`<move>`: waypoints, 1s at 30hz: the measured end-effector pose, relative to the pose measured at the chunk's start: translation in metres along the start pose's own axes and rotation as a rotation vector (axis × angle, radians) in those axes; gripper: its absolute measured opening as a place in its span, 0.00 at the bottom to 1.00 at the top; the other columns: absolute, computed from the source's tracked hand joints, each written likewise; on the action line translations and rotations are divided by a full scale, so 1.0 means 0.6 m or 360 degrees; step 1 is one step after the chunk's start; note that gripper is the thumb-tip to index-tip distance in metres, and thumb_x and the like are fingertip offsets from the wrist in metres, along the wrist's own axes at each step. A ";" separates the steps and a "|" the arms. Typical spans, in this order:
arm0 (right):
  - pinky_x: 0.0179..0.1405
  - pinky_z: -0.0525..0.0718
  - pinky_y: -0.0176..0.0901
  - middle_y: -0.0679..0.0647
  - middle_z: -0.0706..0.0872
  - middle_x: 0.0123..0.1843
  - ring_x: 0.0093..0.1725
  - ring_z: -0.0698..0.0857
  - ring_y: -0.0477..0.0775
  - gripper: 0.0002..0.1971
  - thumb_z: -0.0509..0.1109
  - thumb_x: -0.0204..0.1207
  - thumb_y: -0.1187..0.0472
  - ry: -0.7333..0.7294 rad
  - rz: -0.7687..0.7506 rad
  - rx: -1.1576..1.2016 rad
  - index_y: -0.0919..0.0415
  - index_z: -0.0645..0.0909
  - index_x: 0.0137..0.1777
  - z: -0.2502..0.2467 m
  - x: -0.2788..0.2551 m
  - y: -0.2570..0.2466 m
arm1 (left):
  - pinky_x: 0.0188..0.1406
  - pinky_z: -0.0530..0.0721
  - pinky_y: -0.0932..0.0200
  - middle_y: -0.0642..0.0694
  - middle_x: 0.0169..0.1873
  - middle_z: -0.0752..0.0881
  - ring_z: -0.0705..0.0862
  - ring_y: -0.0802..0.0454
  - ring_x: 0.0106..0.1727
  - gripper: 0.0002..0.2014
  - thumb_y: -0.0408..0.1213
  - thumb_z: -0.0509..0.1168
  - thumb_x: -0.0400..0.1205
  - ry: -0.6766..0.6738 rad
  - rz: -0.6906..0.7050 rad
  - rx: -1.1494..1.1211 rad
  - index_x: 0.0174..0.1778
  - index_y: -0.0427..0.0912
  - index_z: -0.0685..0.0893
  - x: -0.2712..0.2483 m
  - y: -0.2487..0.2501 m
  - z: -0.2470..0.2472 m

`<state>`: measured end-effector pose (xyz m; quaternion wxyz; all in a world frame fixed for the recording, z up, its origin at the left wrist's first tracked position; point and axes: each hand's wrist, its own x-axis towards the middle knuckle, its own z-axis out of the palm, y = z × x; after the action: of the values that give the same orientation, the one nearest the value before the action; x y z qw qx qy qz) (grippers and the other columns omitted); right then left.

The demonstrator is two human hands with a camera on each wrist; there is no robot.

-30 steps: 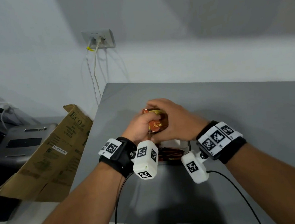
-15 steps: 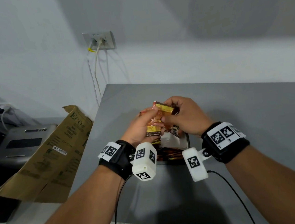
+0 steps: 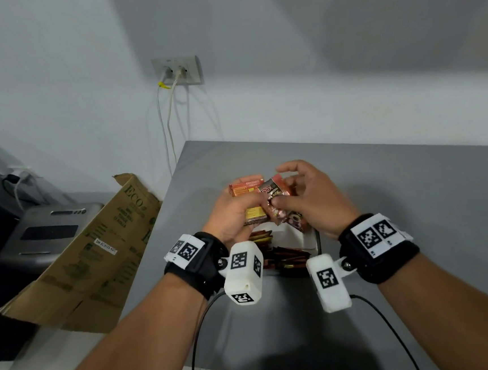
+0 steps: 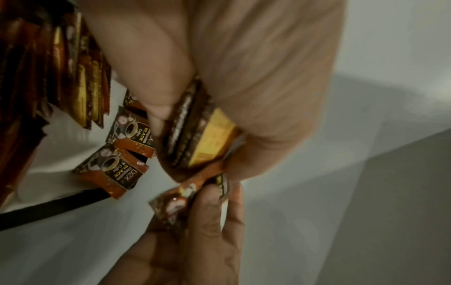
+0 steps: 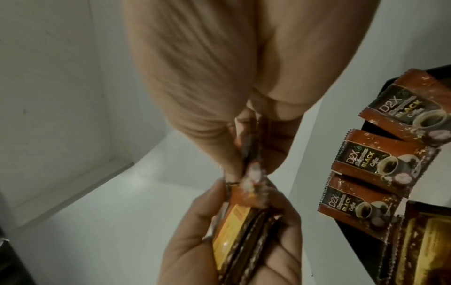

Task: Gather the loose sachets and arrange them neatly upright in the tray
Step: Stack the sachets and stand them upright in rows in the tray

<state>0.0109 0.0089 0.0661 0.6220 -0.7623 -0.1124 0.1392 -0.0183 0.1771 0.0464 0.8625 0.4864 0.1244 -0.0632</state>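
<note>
My left hand (image 3: 231, 213) grips a small stack of sachets (image 3: 249, 202), orange and yellow backs towards me, just above the tray. Against the stack's right side, my right hand (image 3: 294, 192) pinches a single brown D2X sachet (image 3: 273, 193) between thumb and fingers. Below both hands sits the white tray (image 3: 317, 241) with a dark rim, and several sachets (image 3: 284, 258) stand upright in its near half. The right wrist view shows three loose sachets (image 5: 380, 163) lying flat by the tray (image 5: 424, 250). In the left wrist view the stack (image 4: 195, 135) is clamped under my thumb.
The grey table (image 3: 399, 189) ends at the left, close to my left arm. A flattened cardboard box (image 3: 95, 254) leans there beside a grey printer (image 3: 49, 231). Cables hang from a wall socket (image 3: 176, 71) behind the table. A black cable (image 3: 391, 328) trails from my right wrist.
Both hands were closed together over the stack. They have since parted a little, and my right hand now pinches one sachet, printed face up, beside the stack in my left hand.
</note>
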 end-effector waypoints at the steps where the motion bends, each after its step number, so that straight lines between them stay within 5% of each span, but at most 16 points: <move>1: 0.42 0.89 0.38 0.53 0.92 0.52 0.47 0.92 0.49 0.25 0.79 0.72 0.72 0.0022 0.0013 -0.0012 0.55 0.79 0.67 0.001 0.001 0.000 | 0.26 0.87 0.56 0.34 0.40 0.87 0.87 0.44 0.34 0.18 0.19 0.60 0.78 -0.0024 -0.0068 -0.0080 0.63 0.33 0.79 -0.001 0.000 -0.002; 5: 0.50 0.90 0.56 0.62 0.93 0.50 0.49 0.92 0.61 0.14 0.71 0.76 0.77 0.0065 0.0214 0.0511 0.64 0.84 0.58 -0.008 0.013 0.002 | 0.44 0.90 0.42 0.30 0.45 0.89 0.89 0.36 0.44 0.16 0.21 0.57 0.82 -0.0034 -0.0115 -0.0092 0.66 0.30 0.78 -0.002 0.002 -0.015; 9: 0.45 0.90 0.50 0.62 0.91 0.46 0.45 0.90 0.59 0.11 0.67 0.78 0.79 -0.0155 0.0374 0.0694 0.68 0.85 0.54 0.000 0.008 0.002 | 0.44 0.90 0.42 0.31 0.48 0.88 0.89 0.34 0.46 0.18 0.23 0.72 0.74 0.0029 0.0056 0.0099 0.60 0.35 0.83 0.001 -0.005 -0.010; 13: 0.60 0.86 0.60 0.65 0.90 0.51 0.53 0.87 0.65 0.10 0.67 0.78 0.78 -0.0112 0.0378 0.0638 0.67 0.86 0.54 0.014 0.004 0.008 | 0.41 0.89 0.47 0.32 0.48 0.87 0.87 0.37 0.44 0.13 0.23 0.68 0.80 0.0124 0.0111 0.0161 0.60 0.35 0.83 0.005 -0.012 -0.004; 15: 0.64 0.82 0.67 0.67 0.90 0.52 0.55 0.86 0.67 0.10 0.66 0.80 0.77 -0.0076 0.0365 0.0683 0.66 0.86 0.54 0.018 0.002 0.004 | 0.33 0.86 0.52 0.32 0.48 0.86 0.86 0.38 0.41 0.10 0.35 0.64 0.86 0.0134 0.0031 0.0164 0.61 0.37 0.83 0.001 -0.007 0.000; 18: 0.67 0.77 0.77 0.68 0.89 0.53 0.54 0.85 0.68 0.10 0.64 0.82 0.74 -0.0077 0.0380 0.0703 0.66 0.84 0.58 0.023 -0.001 -0.001 | 0.33 0.78 0.55 0.36 0.44 0.85 0.83 0.44 0.37 0.21 0.56 0.56 0.87 0.0120 -0.0133 0.0086 0.48 0.46 0.89 0.003 0.000 0.005; 21: 0.66 0.74 0.83 0.73 0.87 0.61 0.54 0.84 0.70 0.13 0.64 0.83 0.72 -0.0091 0.0365 0.0708 0.70 0.81 0.66 0.024 -0.001 -0.007 | 0.24 0.70 0.62 0.40 0.35 0.83 0.77 0.50 0.28 0.26 0.60 0.54 0.85 0.0064 -0.0187 -0.0129 0.41 0.46 0.90 0.003 0.007 0.012; 25: 0.59 0.83 0.76 0.77 0.85 0.63 0.53 0.87 0.71 0.16 0.63 0.83 0.72 -0.0144 0.0349 0.0733 0.72 0.80 0.69 0.019 -0.002 -0.016 | 0.21 0.67 0.64 0.39 0.36 0.82 0.75 0.52 0.27 0.24 0.55 0.55 0.87 0.0061 -0.0216 -0.0212 0.40 0.45 0.90 0.003 0.004 0.012; 27: 0.51 0.88 0.65 0.78 0.84 0.63 0.49 0.88 0.68 0.15 0.62 0.84 0.72 -0.0154 0.0358 0.0773 0.72 0.80 0.69 0.015 -0.002 -0.017 | 0.20 0.67 0.65 0.40 0.35 0.81 0.75 0.53 0.26 0.23 0.56 0.55 0.87 0.0086 -0.0217 -0.0163 0.48 0.42 0.87 0.006 -0.001 0.013; 30: 0.54 0.87 0.65 0.77 0.85 0.62 0.50 0.88 0.67 0.15 0.63 0.84 0.72 -0.0163 0.0357 0.0776 0.71 0.81 0.68 0.016 -0.003 -0.018 | 0.18 0.70 0.66 0.41 0.33 0.80 0.75 0.52 0.27 0.23 0.56 0.58 0.87 0.0168 -0.0147 0.0017 0.61 0.38 0.81 0.008 -0.007 0.014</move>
<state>0.0062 0.0190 0.0747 0.7614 -0.5897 -0.0218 0.2685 -0.0133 0.1676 0.0461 0.8483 0.4875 0.1917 -0.0780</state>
